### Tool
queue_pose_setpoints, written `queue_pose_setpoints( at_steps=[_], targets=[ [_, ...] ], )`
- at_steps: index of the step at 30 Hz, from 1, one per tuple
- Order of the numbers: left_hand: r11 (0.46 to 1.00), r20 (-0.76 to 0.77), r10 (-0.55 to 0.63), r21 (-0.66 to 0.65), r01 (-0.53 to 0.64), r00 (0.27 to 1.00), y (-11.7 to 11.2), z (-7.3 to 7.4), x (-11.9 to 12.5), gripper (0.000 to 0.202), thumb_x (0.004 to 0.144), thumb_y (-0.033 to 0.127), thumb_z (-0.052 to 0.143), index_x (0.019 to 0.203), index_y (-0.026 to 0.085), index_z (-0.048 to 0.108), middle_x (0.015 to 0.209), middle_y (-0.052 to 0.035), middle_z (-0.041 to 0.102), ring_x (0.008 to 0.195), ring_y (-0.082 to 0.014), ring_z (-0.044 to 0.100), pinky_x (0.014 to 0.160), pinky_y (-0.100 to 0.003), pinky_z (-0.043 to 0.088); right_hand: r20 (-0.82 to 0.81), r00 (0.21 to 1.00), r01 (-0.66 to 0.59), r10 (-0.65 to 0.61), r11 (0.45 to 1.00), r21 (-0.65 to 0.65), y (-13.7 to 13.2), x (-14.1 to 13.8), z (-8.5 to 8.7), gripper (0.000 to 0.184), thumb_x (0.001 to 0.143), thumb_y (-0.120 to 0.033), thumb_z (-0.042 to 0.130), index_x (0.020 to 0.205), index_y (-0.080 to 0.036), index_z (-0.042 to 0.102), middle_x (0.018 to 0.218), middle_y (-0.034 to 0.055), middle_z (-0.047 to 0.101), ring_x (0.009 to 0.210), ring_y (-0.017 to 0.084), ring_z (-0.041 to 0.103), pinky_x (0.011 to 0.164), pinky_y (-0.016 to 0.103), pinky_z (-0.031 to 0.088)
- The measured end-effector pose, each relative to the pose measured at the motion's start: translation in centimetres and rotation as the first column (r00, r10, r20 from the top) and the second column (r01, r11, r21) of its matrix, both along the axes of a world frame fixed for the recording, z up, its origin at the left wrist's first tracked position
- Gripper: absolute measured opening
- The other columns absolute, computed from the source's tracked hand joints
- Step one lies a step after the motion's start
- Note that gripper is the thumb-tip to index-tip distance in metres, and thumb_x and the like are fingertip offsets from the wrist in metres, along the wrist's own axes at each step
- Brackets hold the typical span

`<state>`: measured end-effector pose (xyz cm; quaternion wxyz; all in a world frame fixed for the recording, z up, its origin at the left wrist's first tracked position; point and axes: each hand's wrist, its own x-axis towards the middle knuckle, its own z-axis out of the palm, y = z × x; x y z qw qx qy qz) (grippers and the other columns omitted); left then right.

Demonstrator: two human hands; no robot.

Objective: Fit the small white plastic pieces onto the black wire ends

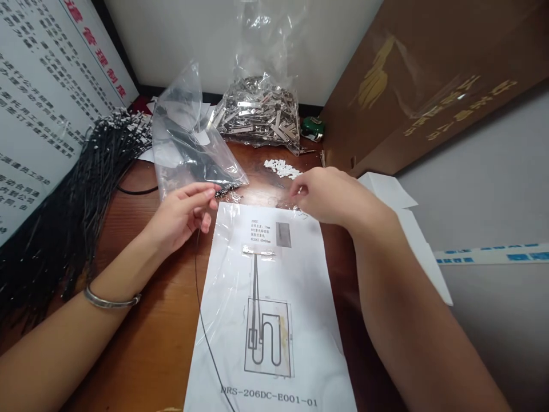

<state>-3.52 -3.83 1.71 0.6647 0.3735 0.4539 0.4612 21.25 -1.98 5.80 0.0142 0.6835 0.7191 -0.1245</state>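
A thin black wire [199, 297] hangs from my left hand [184, 217], whose thumb and forefinger are pinched on its upper end. The wire runs down over a printed drawing sheet [313, 320]. Beside these fingertips lies the mouth of a clear plastic bag [171, 114] with dark wires inside. My right hand [326, 194] is closed in a pinch at the sheet's top right, near a small heap of white plastic pieces [281, 167]. Whatever its fingertips hold, if anything, is too small to make out.
A large bundle of black wires [64, 206] lies at left. At the back stand a clear bag of metal strips [261, 111] and a green tape measure [313, 129]. A brown box [412, 74] leans at right above folded white paper [418, 246].
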Motion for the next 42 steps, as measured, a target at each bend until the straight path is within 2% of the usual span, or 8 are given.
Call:
queue_pose_setpoints(
  at_steps=[8, 14, 19, 24, 26, 28, 32, 42],
  targets=[
    [0.89, 0.052, -0.369, -0.269, 0.369, 0.928, -0.9, 0.3, 0.2, 0.012, 0.077, 0.019, 0.072, 0.082, 0.015, 0.062, 0.066, 0.0014, 0.064, 0.027, -0.0003, 0.04, 0.023, -0.009, 0.024, 0.121, 0.991, 0.073, -0.054, 0.985, -0.157, 0.6, 1.5, -0.9, 0.027, 0.071, -0.009, 0.061, 0.085, -0.028, 0.074, 0.081, 0.0068, 0.068, 0.082, 0.027, 0.063, 0.063, 0.034, 0.044],
    [0.934, 0.019, -0.271, -0.236, 0.268, 0.962, -0.7, 0.0, 0.4, 0.01, 0.08, 0.016, 0.067, 0.081, 0.016, 0.057, 0.068, 0.0, 0.067, 0.03, -0.003, 0.045, 0.026, -0.012, 0.033, 0.187, 0.982, 0.027, -0.013, 0.997, -0.072, 0.7, 0.7, -1.6, 0.018, 0.067, -0.014, 0.066, 0.079, -0.024, 0.075, 0.075, 0.0066, 0.069, 0.066, 0.02, 0.061, 0.054, 0.029, 0.042],
    [0.972, -0.025, -0.203, -0.124, 0.198, 0.979, -0.9, -1.0, 1.1, 0.017, 0.077, 0.02, 0.071, 0.081, 0.016, 0.055, 0.076, -0.002, 0.069, 0.056, -0.0128, 0.067, 0.042, -0.018, 0.051, 0.195, 0.98, 0.044, -0.027, 0.995, -0.085, 0.6, 0.7, -1.8, 0.013, 0.068, -0.012, 0.062, 0.07, -0.022, 0.071, 0.077, 0.0072, 0.071, 0.065, 0.02, 0.061, 0.055, 0.03, 0.041],
    [0.98, -0.033, -0.201, -0.004, 0.201, 0.979, -1.3, -1.6, 1.5, 0.027, 0.076, 0.034, 0.076, 0.081, 0.015, 0.056, 0.073, -0.0009, 0.068, 0.054, -0.0121, 0.065, 0.05, -0.023, 0.054, -0.217, 0.976, 0.046, -0.011, 0.986, 0.158, -0.3, -1.5, -1.2, 0.009, 0.079, -0.017, 0.061, 0.077, -0.021, 0.069, 0.077, 0.0053, 0.07, 0.071, 0.021, 0.062, 0.065, 0.033, 0.044],
    [0.985, -0.035, -0.168, 0.041, 0.169, 0.985, -1.4, -1.7, 1.5, 0.029, 0.077, 0.039, 0.075, 0.08, 0.015, 0.057, 0.07, 0.0002, 0.067, 0.052, -0.0107, 0.063, 0.052, -0.023, 0.054, -0.53, 0.839, 0.002, 0.121, 0.974, 0.227, -0.8, -3.2, -1.6, 0.006, 0.081, -0.021, 0.064, 0.078, -0.019, 0.068, 0.079, 0.0043, 0.07, 0.072, 0.018, 0.062, 0.067, 0.032, 0.047],
    [0.987, -0.04, -0.135, 0.077, 0.138, 0.99, -1.3, -1.7, 1.4, 0.031, 0.077, 0.041, 0.075, 0.078, 0.015, 0.057, 0.067, 0.0011, 0.066, 0.05, -0.01, 0.062, 0.053, -0.023, 0.054, -0.806, 0.568, -0.006, 0.168, 0.98, 0.2, -1.2, -5.0, -2.6, 0.01, 0.082, -0.026, 0.066, 0.077, -0.017, 0.067, 0.077, 0.0032, 0.069, 0.067, 0.014, 0.061, 0.064, 0.03, 0.048],
    [0.989, -0.063, -0.103, 0.099, 0.108, 0.993, -1.1, -1.8, 1.0, 0.032, 0.073, 0.04, 0.078, 0.08, 0.015, 0.061, 0.061, 0.0022, 0.064, 0.048, -0.0101, 0.061, 0.051, -0.023, 0.052, -0.983, 0.173, 0.012, 0.059, 0.998, 0.062, -1.5, -7.4, -5.3, 0.021, 0.076, -0.036, 0.074, 0.079, -0.018, 0.064, 0.077, 0.0008, 0.067, 0.06, 0.01, 0.057, 0.055, 0.025, 0.046],
    [0.991, -0.078, -0.048, 0.122, 0.058, 0.996, -0.9, -2.3, 0.9, 0.03, 0.071, 0.032, 0.077, 0.086, 0.017, 0.058, 0.066, 0.002, 0.068, 0.046, -0.0111, 0.061, 0.047, -0.023, 0.051, -0.99, -0.103, -0.014, -0.096, 0.995, -0.095, -0.9, -7.7, -8.3, 0.031, 0.075, -0.046, 0.074, 0.087, -0.02, 0.061, 0.083, 0.0, 0.068, 0.049, 0.005, 0.051, 0.04, 0.022, 0.031]
  ],
)
